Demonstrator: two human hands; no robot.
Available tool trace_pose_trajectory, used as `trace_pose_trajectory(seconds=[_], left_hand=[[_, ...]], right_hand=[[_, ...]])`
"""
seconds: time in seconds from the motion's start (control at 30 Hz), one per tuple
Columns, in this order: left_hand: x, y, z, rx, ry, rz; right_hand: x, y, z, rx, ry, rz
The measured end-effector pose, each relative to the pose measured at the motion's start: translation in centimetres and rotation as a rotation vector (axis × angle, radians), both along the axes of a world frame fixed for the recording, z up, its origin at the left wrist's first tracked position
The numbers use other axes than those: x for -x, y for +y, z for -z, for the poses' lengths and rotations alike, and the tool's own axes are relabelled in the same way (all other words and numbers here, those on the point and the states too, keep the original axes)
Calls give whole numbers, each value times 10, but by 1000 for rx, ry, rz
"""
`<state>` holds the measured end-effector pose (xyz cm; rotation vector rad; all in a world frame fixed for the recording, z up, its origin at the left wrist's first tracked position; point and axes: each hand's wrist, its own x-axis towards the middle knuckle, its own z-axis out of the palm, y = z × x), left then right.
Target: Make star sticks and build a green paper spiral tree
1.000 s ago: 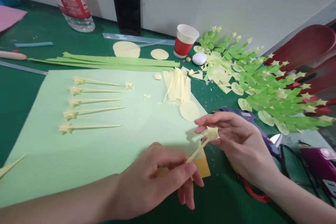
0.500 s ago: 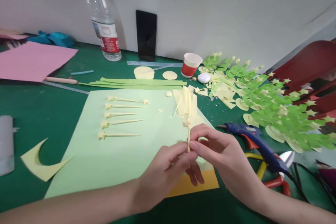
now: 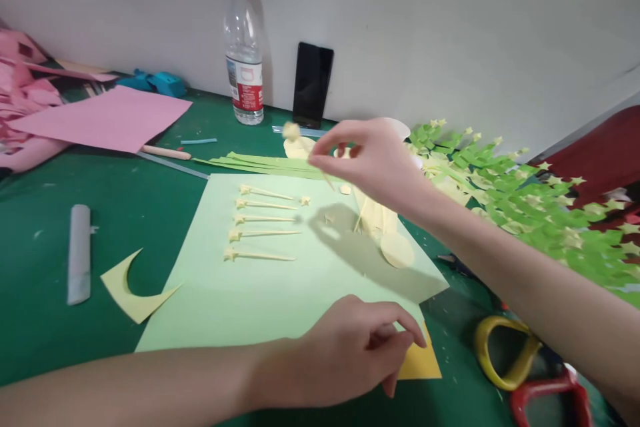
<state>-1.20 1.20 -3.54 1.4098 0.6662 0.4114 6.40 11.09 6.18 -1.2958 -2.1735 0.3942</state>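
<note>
My right hand point(image 3: 370, 153) is raised over the far part of a pale green sheet point(image 3: 280, 300), thumb and finger pinched on a pale yellow paper star stick point(image 3: 291, 132). Its star end sticks out to the left, slightly blurred. Several similar star sticks point(image 3: 265, 219) lie in a column on the sheet, stars to the left, with one small loose paper star point(image 3: 305, 201) beside the top one. My left hand point(image 3: 365, 347) hovers near the sheet's front right, fingers loosely bent and apart, holding nothing. Behind my right forearm are yellow paper strips point(image 3: 377, 217) and a paper disc point(image 3: 398, 250).
Green paper strips point(image 3: 270, 163) lie behind the sheet. A bottle point(image 3: 245, 60) and a phone point(image 3: 313, 83) stand at the wall. Scissors point(image 3: 505, 353) lie front right, green paper sprigs with stars point(image 3: 550, 213) at right. A yellow crescent scrap point(image 3: 135, 293) and pink paper point(image 3: 110, 117) are left.
My right hand has moved up and left, away from my left hand, carrying the star stick. My left hand has let go of the stick. The view has shifted left.
</note>
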Motion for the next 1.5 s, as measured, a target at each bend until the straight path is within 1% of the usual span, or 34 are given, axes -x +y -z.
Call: trace_pose_trajectory(seconds=[0.03,0.1,0.17,0.27,0.37,0.47,0.67,1.0,1.27,1.4,1.5], left_hand=[[1,0,0,-40,7,-1],[1,0,0,-75,9,-18],[1,-1,0,-102,7,-21],[0,0,-1,-160,3,-7],[1,1,-4,-209,23,16],[3,2,-6,-231,47,41],[4,3,-7,-243,57,52],[4,3,-8,-236,64,62],[4,4,-8,-246,65,73],[4,4,-5,-206,57,59],[4,5,-11,-137,45,37]], right_hand=[[10,12,5,44,-165,-43],[28,32,19,80,-264,-61],[41,46,34,121,-345,-67],[51,57,50,180,-445,-78],[56,62,57,214,-504,-105],[60,62,58,229,-532,-131],[66,64,62,260,-555,-151],[66,67,62,270,-570,-194],[64,66,64,273,-536,-212],[61,66,61,265,-504,-214],[54,67,57,232,-458,-201]])
